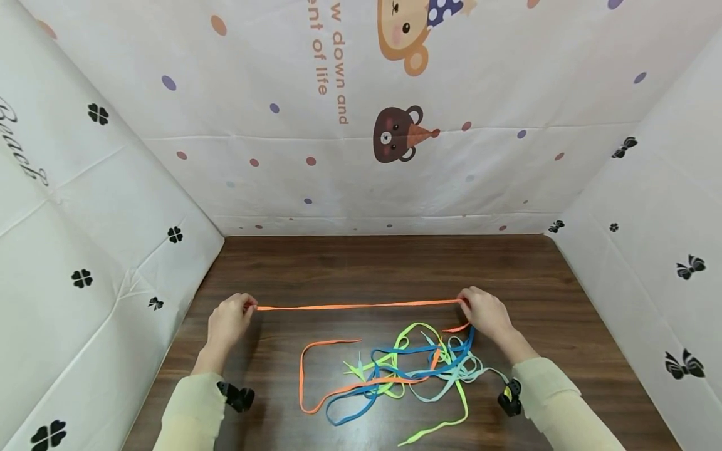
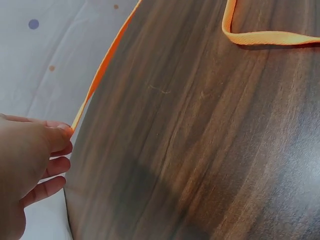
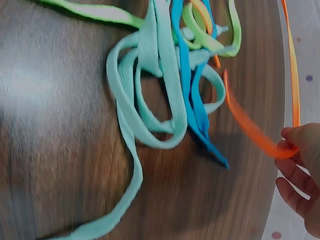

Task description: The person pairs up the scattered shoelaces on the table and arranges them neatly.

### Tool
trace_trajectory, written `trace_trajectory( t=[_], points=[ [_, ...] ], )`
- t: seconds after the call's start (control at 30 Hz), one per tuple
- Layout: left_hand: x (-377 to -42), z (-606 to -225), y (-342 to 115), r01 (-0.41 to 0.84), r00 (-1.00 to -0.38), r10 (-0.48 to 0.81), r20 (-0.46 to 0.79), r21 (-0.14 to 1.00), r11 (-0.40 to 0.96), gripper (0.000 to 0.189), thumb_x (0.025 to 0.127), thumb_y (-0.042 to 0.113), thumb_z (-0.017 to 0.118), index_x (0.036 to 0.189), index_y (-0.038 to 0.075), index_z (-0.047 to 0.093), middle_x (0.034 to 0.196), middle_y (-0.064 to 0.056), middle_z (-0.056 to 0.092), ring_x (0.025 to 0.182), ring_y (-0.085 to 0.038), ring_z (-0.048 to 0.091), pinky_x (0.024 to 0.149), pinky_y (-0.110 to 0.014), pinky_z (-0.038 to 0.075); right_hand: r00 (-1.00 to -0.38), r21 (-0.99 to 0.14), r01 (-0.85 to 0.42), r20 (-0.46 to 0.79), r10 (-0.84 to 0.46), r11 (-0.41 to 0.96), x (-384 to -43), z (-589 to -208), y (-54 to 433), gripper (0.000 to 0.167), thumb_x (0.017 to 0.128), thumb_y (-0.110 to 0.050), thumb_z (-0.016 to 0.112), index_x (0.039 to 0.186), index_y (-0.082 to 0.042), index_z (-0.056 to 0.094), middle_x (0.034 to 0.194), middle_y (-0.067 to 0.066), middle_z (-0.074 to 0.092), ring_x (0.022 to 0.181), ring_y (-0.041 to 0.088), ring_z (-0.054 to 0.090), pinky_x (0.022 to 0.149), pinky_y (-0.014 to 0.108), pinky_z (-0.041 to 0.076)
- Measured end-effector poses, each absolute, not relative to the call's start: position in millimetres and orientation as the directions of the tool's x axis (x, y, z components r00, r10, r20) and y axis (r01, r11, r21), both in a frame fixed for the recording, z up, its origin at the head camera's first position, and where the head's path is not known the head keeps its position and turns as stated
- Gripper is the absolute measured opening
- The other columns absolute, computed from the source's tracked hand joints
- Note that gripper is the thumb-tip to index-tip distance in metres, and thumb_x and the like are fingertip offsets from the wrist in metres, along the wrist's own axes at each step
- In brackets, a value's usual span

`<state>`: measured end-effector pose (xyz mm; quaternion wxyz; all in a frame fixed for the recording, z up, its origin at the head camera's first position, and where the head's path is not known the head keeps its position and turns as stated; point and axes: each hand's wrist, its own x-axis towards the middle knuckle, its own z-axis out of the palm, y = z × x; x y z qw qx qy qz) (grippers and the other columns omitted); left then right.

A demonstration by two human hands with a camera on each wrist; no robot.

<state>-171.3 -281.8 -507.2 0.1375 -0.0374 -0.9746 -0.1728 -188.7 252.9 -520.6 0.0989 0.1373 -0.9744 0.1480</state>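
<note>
An orange shoelace (image 1: 361,306) stretches almost straight between the two hands, above the far part of the wooden table. At its left end, the left hand (image 1: 230,321) pinches the lace between thumb and fingertip. The right hand (image 1: 488,313) pinches it near the other end, and a short orange tail (image 3: 252,130) hangs from those fingers. Nearer the body lies a tangle of flat laces: a blue lace (image 1: 352,418), a yellow-green lace (image 1: 464,401), a mint lace (image 3: 132,145) and another orange lace (image 1: 301,382). The blue tip lies close to the right hand.
The dark wooden table (image 1: 271,263) is bordered by white printed cloth at the back (image 1: 338,188), left (image 1: 113,338) and right (image 1: 648,300). A black wrist device (image 1: 237,397) sits on the left wrist, and another black device (image 1: 510,398) on the right.
</note>
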Motion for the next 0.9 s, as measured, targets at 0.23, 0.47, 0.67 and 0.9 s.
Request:
trace_trajectory(
  t=[0.23, 0.47, 0.67, 0.9],
  points=[
    [-178, -508, -286, 0.120, -0.966, 0.037, 0.257, 0.315, 0.941, 0.005, 0.083, 0.010, 0.065, 0.085, 0.005, 0.065, 0.080, -0.008, 0.063, 0.061, -0.023, 0.059, 0.049, -0.039, 0.046, -0.951, -0.246, -0.269, 0.219, -0.217, 0.931, -195, -517, 273, 0.011, 0.084, -0.014, 0.066, 0.089, -0.005, 0.068, 0.077, 0.006, 0.061, 0.054, 0.013, 0.049, 0.045, 0.030, 0.041],
    [-184, -507, -288, 0.090, -0.974, 0.016, 0.227, 0.318, 0.944, 0.004, 0.084, 0.010, 0.064, 0.084, 0.006, 0.064, 0.080, -0.007, 0.062, 0.063, -0.023, 0.059, 0.051, -0.041, 0.046, -0.970, -0.237, -0.225, 0.142, -0.195, 0.945, -200, -512, 291, 0.016, 0.087, -0.015, 0.062, 0.097, -0.003, 0.067, 0.082, 0.009, 0.061, 0.052, 0.014, 0.050, 0.045, 0.032, 0.041],
    [-191, -508, -289, 0.084, -0.975, 0.011, 0.223, 0.318, 0.945, 0.006, 0.084, 0.012, 0.064, 0.085, 0.006, 0.064, 0.080, -0.007, 0.063, 0.065, -0.025, 0.061, 0.053, -0.042, 0.047, -0.971, -0.195, -0.226, 0.118, -0.206, 0.954, -207, -514, 300, 0.017, 0.087, -0.011, 0.060, 0.099, -0.002, 0.068, 0.086, 0.012, 0.062, 0.063, 0.023, 0.058, 0.050, 0.038, 0.047],
    [-202, -508, -289, 0.078, -0.979, 0.016, 0.203, 0.303, 0.950, 0.005, 0.085, 0.012, 0.064, 0.085, 0.007, 0.064, 0.081, -0.009, 0.064, 0.064, -0.026, 0.060, 0.052, -0.042, 0.047, -0.978, -0.181, -0.198, 0.097, -0.183, 0.963, -213, -511, 310, 0.016, 0.086, -0.007, 0.059, 0.099, -0.002, 0.066, 0.086, 0.013, 0.063, 0.063, 0.025, 0.058, 0.052, 0.040, 0.047]
  ],
)
